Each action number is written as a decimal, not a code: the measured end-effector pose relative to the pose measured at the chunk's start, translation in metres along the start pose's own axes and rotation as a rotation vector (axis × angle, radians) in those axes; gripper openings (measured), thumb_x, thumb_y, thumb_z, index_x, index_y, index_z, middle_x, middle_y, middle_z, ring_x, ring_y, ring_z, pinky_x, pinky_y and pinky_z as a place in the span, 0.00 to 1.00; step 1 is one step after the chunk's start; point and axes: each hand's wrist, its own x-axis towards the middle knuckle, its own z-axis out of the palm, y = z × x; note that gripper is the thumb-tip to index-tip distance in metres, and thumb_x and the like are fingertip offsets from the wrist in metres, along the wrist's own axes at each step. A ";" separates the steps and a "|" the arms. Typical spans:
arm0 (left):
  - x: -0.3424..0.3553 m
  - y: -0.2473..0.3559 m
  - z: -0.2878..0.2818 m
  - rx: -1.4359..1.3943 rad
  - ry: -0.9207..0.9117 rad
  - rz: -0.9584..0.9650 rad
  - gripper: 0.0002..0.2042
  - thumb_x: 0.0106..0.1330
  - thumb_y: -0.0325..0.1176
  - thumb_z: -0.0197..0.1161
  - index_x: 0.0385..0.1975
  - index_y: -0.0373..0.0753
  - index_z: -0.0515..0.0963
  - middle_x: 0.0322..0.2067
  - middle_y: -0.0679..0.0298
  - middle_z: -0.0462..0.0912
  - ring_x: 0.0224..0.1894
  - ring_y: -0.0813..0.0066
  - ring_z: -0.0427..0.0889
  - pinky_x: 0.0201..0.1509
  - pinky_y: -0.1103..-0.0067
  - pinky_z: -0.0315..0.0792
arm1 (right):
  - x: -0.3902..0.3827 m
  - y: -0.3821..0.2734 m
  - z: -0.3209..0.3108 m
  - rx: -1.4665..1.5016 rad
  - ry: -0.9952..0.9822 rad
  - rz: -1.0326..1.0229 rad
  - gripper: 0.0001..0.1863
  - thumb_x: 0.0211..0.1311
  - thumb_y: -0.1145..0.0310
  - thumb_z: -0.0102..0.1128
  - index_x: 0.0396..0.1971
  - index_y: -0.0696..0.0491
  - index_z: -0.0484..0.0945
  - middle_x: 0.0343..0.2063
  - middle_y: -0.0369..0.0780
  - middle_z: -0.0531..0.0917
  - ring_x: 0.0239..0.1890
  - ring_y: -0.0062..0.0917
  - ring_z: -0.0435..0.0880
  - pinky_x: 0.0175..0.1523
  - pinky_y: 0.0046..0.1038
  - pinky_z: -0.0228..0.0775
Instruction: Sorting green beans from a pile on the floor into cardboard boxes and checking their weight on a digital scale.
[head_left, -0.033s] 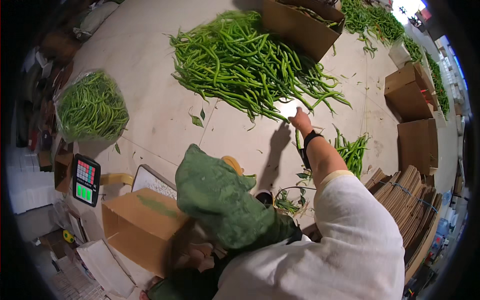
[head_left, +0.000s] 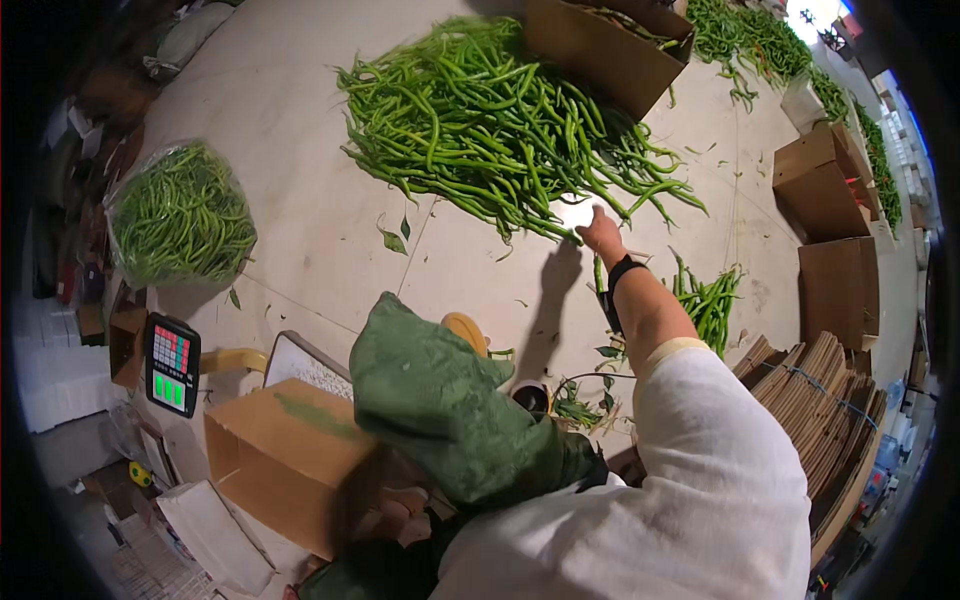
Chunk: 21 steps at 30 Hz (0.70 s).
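Risk: beans [head_left: 510,120] at upper centre could scatter if right hand [head_left: 601,235] drags the pile edge.
Grip: right fingers hidden, cannot tell; left hand unseen.

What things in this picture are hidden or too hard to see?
- Left hand: not in the head view, likely behind the green cloth.
- Right hand: only its back shows, so its grip is unclear.
- Box: contents hidden by its top.
- Scale: display too small to read.
- Far boxes: bent by the rim.
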 end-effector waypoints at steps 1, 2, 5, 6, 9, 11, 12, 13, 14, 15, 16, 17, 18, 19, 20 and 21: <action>0.005 0.008 0.002 0.025 -0.002 0.007 0.25 0.60 0.45 0.62 0.47 0.27 0.74 0.37 0.49 0.80 0.41 0.53 0.78 0.49 0.59 0.68 | 0.013 -0.004 0.003 0.067 0.014 -0.064 0.40 0.46 0.58 0.63 0.59 0.58 0.57 0.43 0.56 0.77 0.47 0.49 0.76 0.51 0.41 0.69; 0.009 0.014 0.004 0.050 -0.005 0.012 0.24 0.60 0.44 0.62 0.47 0.27 0.74 0.37 0.49 0.80 0.41 0.53 0.78 0.49 0.59 0.68 | 0.027 -0.008 0.007 0.092 0.033 -0.071 0.42 0.45 0.59 0.63 0.61 0.56 0.55 0.48 0.56 0.75 0.51 0.49 0.73 0.55 0.39 0.67; 0.015 0.033 -0.001 0.132 0.020 0.021 0.23 0.61 0.44 0.61 0.46 0.28 0.74 0.38 0.50 0.80 0.41 0.55 0.78 0.49 0.61 0.68 | 0.047 -0.037 0.030 0.225 0.134 -0.163 0.31 0.48 0.66 0.61 0.53 0.57 0.63 0.50 0.55 0.72 0.52 0.48 0.72 0.55 0.37 0.67; 0.018 0.038 -0.001 0.151 0.023 0.027 0.23 0.61 0.44 0.60 0.46 0.28 0.74 0.38 0.50 0.80 0.41 0.55 0.78 0.49 0.62 0.68 | 0.056 -0.041 0.037 0.235 0.174 -0.149 0.30 0.47 0.66 0.62 0.52 0.58 0.64 0.49 0.55 0.73 0.53 0.49 0.71 0.55 0.37 0.67; 0.033 0.044 0.015 0.182 -0.018 0.037 0.22 0.62 0.43 0.59 0.46 0.28 0.74 0.38 0.51 0.80 0.42 0.57 0.77 0.49 0.63 0.67 | 0.105 -0.026 0.043 0.364 0.160 -0.149 0.33 0.46 0.67 0.62 0.52 0.59 0.59 0.47 0.59 0.74 0.52 0.49 0.73 0.55 0.39 0.66; 0.035 0.043 0.017 0.207 -0.027 0.036 0.22 0.63 0.42 0.59 0.46 0.28 0.74 0.38 0.51 0.80 0.42 0.58 0.77 0.49 0.64 0.67 | 0.105 -0.028 0.051 0.441 0.034 0.140 0.34 0.47 0.65 0.62 0.52 0.59 0.56 0.45 0.60 0.75 0.50 0.50 0.75 0.54 0.40 0.67; 0.031 0.042 0.009 0.225 -0.009 0.032 0.21 0.63 0.42 0.59 0.45 0.28 0.74 0.38 0.52 0.80 0.42 0.58 0.77 0.49 0.65 0.67 | 0.096 -0.043 0.056 0.444 0.012 0.135 0.34 0.47 0.65 0.62 0.52 0.59 0.56 0.45 0.60 0.75 0.50 0.50 0.75 0.54 0.40 0.67; 0.028 0.041 0.004 0.235 0.003 0.032 0.21 0.63 0.42 0.58 0.45 0.28 0.74 0.38 0.52 0.80 0.42 0.59 0.77 0.49 0.65 0.67 | 0.086 -0.055 0.055 0.318 0.010 0.099 0.32 0.49 0.64 0.61 0.52 0.58 0.57 0.43 0.58 0.76 0.48 0.49 0.76 0.52 0.41 0.68; 0.026 0.039 0.002 0.242 0.009 0.033 0.21 0.63 0.42 0.58 0.45 0.28 0.74 0.38 0.52 0.80 0.42 0.59 0.76 0.49 0.66 0.67 | 0.077 -0.064 0.050 0.191 0.015 0.063 0.30 0.51 0.63 0.60 0.51 0.58 0.59 0.41 0.57 0.78 0.46 0.48 0.77 0.50 0.42 0.69; 0.025 0.037 -0.001 0.245 0.015 0.035 0.20 0.64 0.42 0.58 0.45 0.28 0.74 0.38 0.52 0.80 0.42 0.60 0.76 0.50 0.67 0.67 | 0.068 -0.073 0.042 0.194 0.012 0.058 0.30 0.51 0.63 0.60 0.51 0.58 0.59 0.41 0.57 0.78 0.46 0.48 0.77 0.50 0.42 0.69; 0.024 0.034 -0.001 0.245 0.016 0.038 0.20 0.64 0.41 0.57 0.45 0.28 0.75 0.38 0.53 0.80 0.42 0.61 0.76 0.50 0.67 0.67 | 0.061 -0.079 0.031 0.133 0.077 -0.008 0.26 0.54 0.63 0.59 0.50 0.57 0.62 0.38 0.56 0.79 0.44 0.48 0.78 0.48 0.42 0.70; 0.023 0.031 -0.001 0.244 0.018 0.042 0.20 0.64 0.41 0.57 0.45 0.28 0.75 0.38 0.53 0.80 0.42 0.61 0.76 0.50 0.68 0.67 | 0.056 -0.084 0.023 0.074 0.142 -0.074 0.22 0.56 0.63 0.58 0.48 0.56 0.66 0.35 0.55 0.80 0.42 0.47 0.79 0.45 0.42 0.70; 0.024 0.028 0.004 0.236 0.006 0.050 0.20 0.64 0.41 0.57 0.45 0.28 0.75 0.38 0.53 0.80 0.42 0.62 0.76 0.50 0.68 0.67 | 0.057 -0.078 0.018 0.049 0.288 -0.180 0.14 0.60 0.64 0.56 0.41 0.56 0.71 0.29 0.49 0.81 0.32 0.39 0.82 0.35 0.38 0.73; 0.026 0.025 0.009 0.227 -0.007 0.058 0.19 0.65 0.41 0.56 0.45 0.28 0.75 0.38 0.53 0.80 0.42 0.62 0.76 0.50 0.69 0.67 | 0.059 -0.071 0.009 0.043 0.304 -0.176 0.14 0.60 0.64 0.56 0.41 0.56 0.71 0.29 0.49 0.81 0.32 0.39 0.82 0.35 0.38 0.73; 0.028 0.022 0.015 0.217 -0.019 0.068 0.19 0.65 0.40 0.56 0.45 0.28 0.75 0.38 0.54 0.80 0.42 0.63 0.76 0.50 0.69 0.67 | 0.061 -0.063 0.000 0.384 0.139 -0.120 0.12 0.60 0.64 0.56 0.37 0.57 0.72 0.27 0.47 0.82 0.26 0.34 0.81 0.28 0.35 0.71; 0.028 0.019 0.016 0.211 -0.019 0.075 0.19 0.65 0.40 0.56 0.44 0.28 0.75 0.38 0.54 0.80 0.42 0.63 0.75 0.50 0.70 0.67 | 0.058 -0.066 -0.007 0.728 -0.045 -0.070 0.11 0.60 0.65 0.56 0.34 0.58 0.72 0.26 0.45 0.82 0.20 0.29 0.81 0.22 0.31 0.70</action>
